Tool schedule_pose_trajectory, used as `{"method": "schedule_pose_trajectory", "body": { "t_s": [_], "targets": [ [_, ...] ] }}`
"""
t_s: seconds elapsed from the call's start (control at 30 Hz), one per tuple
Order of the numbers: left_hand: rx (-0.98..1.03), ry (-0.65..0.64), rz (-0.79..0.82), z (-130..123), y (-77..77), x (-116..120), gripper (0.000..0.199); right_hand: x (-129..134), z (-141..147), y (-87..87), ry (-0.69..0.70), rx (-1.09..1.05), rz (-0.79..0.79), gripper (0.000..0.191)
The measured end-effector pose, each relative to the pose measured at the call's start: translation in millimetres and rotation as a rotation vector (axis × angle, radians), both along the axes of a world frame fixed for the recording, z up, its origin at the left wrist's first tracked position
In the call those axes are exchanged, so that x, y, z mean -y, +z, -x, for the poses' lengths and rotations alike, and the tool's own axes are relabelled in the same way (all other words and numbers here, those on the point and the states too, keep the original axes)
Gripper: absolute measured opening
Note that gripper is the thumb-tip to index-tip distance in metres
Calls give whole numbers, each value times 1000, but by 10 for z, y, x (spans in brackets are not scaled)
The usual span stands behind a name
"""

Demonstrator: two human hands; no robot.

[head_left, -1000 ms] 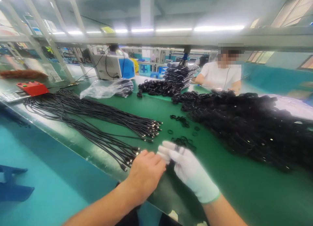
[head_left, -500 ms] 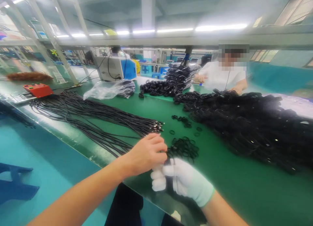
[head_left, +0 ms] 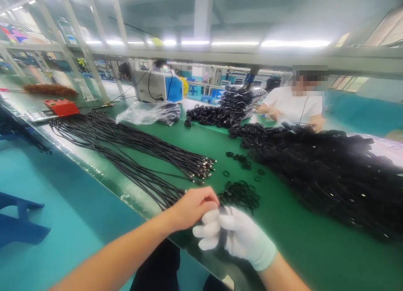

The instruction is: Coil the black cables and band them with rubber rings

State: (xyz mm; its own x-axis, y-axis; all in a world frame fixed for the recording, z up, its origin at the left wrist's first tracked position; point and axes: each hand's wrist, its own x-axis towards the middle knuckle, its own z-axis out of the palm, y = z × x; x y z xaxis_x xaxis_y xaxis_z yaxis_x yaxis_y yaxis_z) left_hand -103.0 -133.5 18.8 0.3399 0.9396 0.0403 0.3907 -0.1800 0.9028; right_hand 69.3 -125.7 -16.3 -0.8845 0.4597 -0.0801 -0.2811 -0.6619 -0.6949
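Near the green table's front edge, my gloved right hand (head_left: pixel 236 232) is closed around a looped bundle of black cable (head_left: pixel 224 230). My bare left hand (head_left: pixel 197 207) meets it from the left, its fingers pinched at the top of that bundle; the exact grip is blurred. Just behind both hands lies a loose pile of thin black rings (head_left: pixel 241 194). Long straight black cables (head_left: pixel 151 146) with metal tips stretch out to the left, their tip ends close to my left hand.
A large heap of coiled black cables (head_left: pixel 324 169) covers the right side. Farther back are bagged coils (head_left: pixel 239 102), a clear plastic bag (head_left: pixel 138 114), a blue and white machine (head_left: pixel 159 86) and a red control box (head_left: pixel 61 107). Another person (head_left: pixel 292 104) sits across the table.
The view has shifted, so the table things appear farther right. My left hand's fingers have drawn in lower, closer against the gloved hand. The bundle remains held.
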Motion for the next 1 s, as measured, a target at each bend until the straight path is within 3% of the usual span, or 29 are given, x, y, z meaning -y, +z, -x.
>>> {"method": "schedule_pose_trajectory", "body": {
  "t_s": [0.1,0.23,0.33,0.57,0.73,0.8,0.87,1.0],
  "targets": [
    [51,74,-72,-34,-96,121,15,-3,-5,49,-68,20,-92,30],
    [206,38,34,-62,-193,174,13,-21,-46,159,0,72,-257,28],
    [244,36,6,-100,-235,187,16,-31,-80,248,55,97,-340,28],
    [270,203,-246,-264,-301,266,14,12,-130,364,126,158,-425,26],
    [292,305,-554,-407,-397,340,16,56,-162,335,141,177,-393,26],
    [278,319,-575,-425,-379,354,16,66,-184,335,151,174,-368,29],
    [241,275,-489,-408,-305,354,18,71,-210,368,163,181,-358,33],
    [101,3,-382,-331,-87,334,34,66,-258,494,227,233,-363,36]
  ]
}}
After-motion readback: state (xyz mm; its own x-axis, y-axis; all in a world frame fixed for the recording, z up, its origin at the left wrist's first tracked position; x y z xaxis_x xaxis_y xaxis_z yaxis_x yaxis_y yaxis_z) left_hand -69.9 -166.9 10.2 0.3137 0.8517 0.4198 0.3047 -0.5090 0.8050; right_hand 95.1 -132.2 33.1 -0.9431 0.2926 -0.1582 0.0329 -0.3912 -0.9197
